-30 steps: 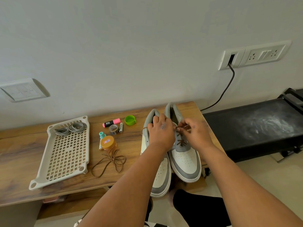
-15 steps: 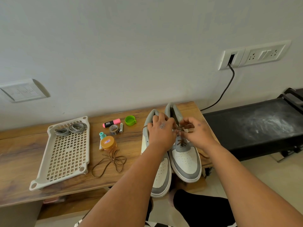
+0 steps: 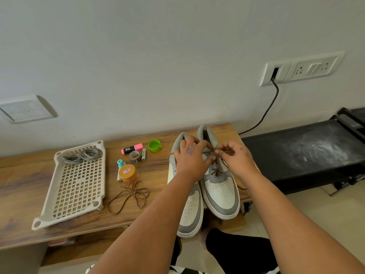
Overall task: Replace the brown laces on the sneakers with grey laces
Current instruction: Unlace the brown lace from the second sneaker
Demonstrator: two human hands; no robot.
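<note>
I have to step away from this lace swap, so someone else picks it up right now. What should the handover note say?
Left hand and right hand: both pinch the brown lace on the right sneaker, near its top eyelets.
Left sneaker: beside it, no lace visible.
Loose brown lace: on the table.
Grey laces: coiled in the white tray, untouched.
Done: one brown lace out.
Left: pull out this lace, then thread grey laces into both sneakers.

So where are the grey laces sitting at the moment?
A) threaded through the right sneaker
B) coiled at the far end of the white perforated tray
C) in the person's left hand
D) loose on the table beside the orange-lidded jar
B: the grey laces lie coiled at the far end of the white tray; the loose lace near the jar is brown.
</note>
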